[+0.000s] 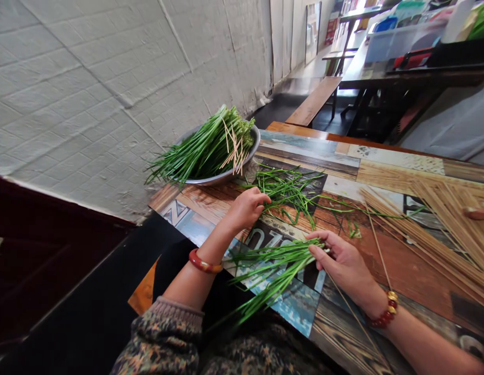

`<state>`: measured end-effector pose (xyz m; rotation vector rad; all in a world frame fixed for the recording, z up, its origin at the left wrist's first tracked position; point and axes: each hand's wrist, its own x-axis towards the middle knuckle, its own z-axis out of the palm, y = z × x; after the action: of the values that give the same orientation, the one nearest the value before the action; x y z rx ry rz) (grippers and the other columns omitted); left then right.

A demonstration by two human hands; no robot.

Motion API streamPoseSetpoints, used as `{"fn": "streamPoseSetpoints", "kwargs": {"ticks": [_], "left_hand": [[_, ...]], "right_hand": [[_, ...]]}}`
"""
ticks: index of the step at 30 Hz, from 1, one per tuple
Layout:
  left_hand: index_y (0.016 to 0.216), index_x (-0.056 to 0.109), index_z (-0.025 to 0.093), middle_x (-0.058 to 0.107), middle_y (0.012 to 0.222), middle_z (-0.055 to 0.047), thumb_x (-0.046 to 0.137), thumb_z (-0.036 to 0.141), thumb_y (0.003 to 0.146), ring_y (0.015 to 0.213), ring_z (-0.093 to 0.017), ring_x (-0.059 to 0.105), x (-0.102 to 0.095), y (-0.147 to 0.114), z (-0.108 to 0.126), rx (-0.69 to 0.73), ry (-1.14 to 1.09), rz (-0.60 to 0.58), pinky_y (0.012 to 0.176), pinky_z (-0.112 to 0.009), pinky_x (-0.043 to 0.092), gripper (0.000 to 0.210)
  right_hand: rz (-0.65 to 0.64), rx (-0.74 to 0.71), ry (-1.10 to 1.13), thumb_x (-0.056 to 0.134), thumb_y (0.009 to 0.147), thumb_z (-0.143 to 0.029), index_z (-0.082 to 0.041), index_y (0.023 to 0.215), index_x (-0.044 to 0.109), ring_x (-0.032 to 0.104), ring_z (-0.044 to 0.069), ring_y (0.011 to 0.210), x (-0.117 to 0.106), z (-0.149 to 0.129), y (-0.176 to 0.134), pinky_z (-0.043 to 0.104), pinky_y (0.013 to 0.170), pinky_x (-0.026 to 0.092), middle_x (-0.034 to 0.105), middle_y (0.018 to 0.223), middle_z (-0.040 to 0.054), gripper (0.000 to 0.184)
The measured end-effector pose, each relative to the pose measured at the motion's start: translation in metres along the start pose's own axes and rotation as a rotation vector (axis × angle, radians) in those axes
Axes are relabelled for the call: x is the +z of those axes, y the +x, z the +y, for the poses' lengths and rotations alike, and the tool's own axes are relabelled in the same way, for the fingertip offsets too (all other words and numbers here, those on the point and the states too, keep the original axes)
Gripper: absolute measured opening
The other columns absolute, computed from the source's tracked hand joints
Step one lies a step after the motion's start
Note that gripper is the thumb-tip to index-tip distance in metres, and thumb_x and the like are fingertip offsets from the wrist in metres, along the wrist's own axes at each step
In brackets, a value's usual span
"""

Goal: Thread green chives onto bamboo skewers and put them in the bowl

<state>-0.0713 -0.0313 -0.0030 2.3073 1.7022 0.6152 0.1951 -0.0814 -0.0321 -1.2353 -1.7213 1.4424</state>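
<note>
My right hand (345,263) is closed around one end of a small bunch of green chives (283,260); the long leaves fan out to the left, over the table edge. A thin bamboo skewer (355,312) slants down from below its fingers; whether they grip it I cannot tell. Above the table, my left hand (247,208) has its fingers curled together at the near side of a loose heap of chives (288,187). What lies between those fingertips is hidden. Behind it, a metal basin (255,148) holds a large pile of chives (202,151) with several short skewers (234,148) on top.
Many bamboo skewers (433,239) lie spread over the right of the patterned table (398,174). Chive scraps (354,229) lie mid-table. A white brick-patterned wall (109,78) borders the left. Beyond are a wooden bench (315,101) and another table with a plastic bin (398,44).
</note>
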Motion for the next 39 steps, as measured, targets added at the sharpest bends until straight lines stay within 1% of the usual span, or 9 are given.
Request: {"fn": "streamPoseSetpoints", "kwargs": {"ticks": [3,6,11,14,17,21,24,29,39], "left_hand": [[0.084,0.071,0.018,0.059,0.084,-0.005,0.058,0.006,0.075,0.081,-0.016,0.056,0.006,-0.001,-0.002,0.041,0.032,0.017,0.075,-0.028,0.043,0.019],[0.072,0.068,0.016,0.056,0.076,-0.003,0.060,0.010,0.077,0.074,-0.014,0.053,0.005,0.004,0.001,0.036,-0.067,0.139,0.070,-0.027,0.042,0.011],[0.073,0.062,0.015,0.057,0.081,-0.002,0.063,0.017,0.078,0.070,-0.010,0.053,-0.015,0.008,0.024,-0.075,-0.551,0.316,0.062,-0.022,0.041,0.006],[0.082,0.058,0.016,0.063,0.095,-0.006,0.062,0.026,0.082,0.074,-0.011,0.058,-0.029,-0.003,0.037,-0.129,-0.950,0.236,0.063,-0.022,0.044,0.011],[0.082,0.057,0.015,0.066,0.091,-0.007,0.064,0.029,0.082,0.079,-0.013,0.060,-0.036,-0.019,0.040,-0.130,-1.087,0.081,0.070,-0.025,0.047,0.016],[0.081,0.062,0.012,0.068,0.083,-0.008,0.066,0.037,0.079,0.077,-0.014,0.062,-0.037,-0.038,0.030,-0.250,-0.987,-0.246,0.069,-0.025,0.049,0.025],[0.092,0.063,0.012,0.069,0.091,-0.009,0.063,0.044,0.080,0.062,-0.010,0.061,-0.037,-0.045,0.020,-0.399,-0.916,-0.343,0.055,-0.021,0.047,0.034],[0.102,0.065,0.013,0.068,0.101,-0.009,0.061,0.041,0.080,0.057,-0.008,0.061,-0.040,-0.045,0.009,-0.441,-0.807,-0.277,0.054,-0.022,0.050,0.037],[0.083,0.070,0.013,0.066,0.078,-0.004,0.064,0.016,0.073,0.066,-0.012,0.056,-0.021,-0.042,-0.008,-0.275,-0.200,-0.065,0.059,-0.021,0.041,0.013]], "right_hand": [[0.004,-0.002,-0.001,0.054,0.085,-0.039,-0.017,0.103,0.059,0.057,0.012,0.050,0.000,-0.002,0.000,0.024,0.050,0.043,0.056,0.062,-0.0026,0.029],[0.006,-0.011,-0.002,0.054,0.085,-0.039,-0.017,0.103,0.060,0.057,0.012,0.049,-0.001,-0.002,0.001,0.024,0.050,0.043,0.057,0.064,-0.0022,0.029],[-0.002,-0.015,-0.006,0.053,0.085,-0.039,-0.017,0.104,0.059,0.057,0.012,0.050,0.000,0.000,0.001,0.024,0.050,0.043,0.057,0.065,-0.0019,0.029],[0.001,-0.022,-0.018,0.053,0.086,-0.039,-0.018,0.105,0.060,0.057,0.012,0.051,0.000,0.001,0.001,0.024,0.051,0.043,0.056,0.063,-0.0023,0.029],[-0.001,-0.026,-0.027,0.054,0.086,-0.038,-0.018,0.104,0.060,0.057,0.012,0.050,0.000,0.001,0.000,0.023,0.050,0.042,0.056,0.062,-0.0029,0.027],[0.000,-0.035,-0.026,0.053,0.087,-0.037,-0.019,0.104,0.060,0.058,0.012,0.050,0.000,-0.001,0.000,0.024,0.050,0.044,0.058,0.065,-0.0021,0.025],[0.012,-0.034,-0.035,0.054,0.086,-0.036,-0.019,0.102,0.060,0.058,0.012,0.049,0.000,-0.002,-0.001,0.024,0.050,0.044,0.058,0.064,-0.0023,0.024],[0.005,-0.021,-0.038,0.054,0.086,-0.036,-0.019,0.103,0.060,0.057,0.012,0.049,0.001,-0.002,-0.001,0.023,0.048,0.043,0.055,0.063,-0.0034,0.025],[0.003,-0.023,-0.032,0.054,0.087,-0.036,-0.019,0.104,0.060,0.058,0.012,0.050,0.000,-0.001,0.000,0.023,0.049,0.044,0.056,0.063,-0.0034,0.025]]}}
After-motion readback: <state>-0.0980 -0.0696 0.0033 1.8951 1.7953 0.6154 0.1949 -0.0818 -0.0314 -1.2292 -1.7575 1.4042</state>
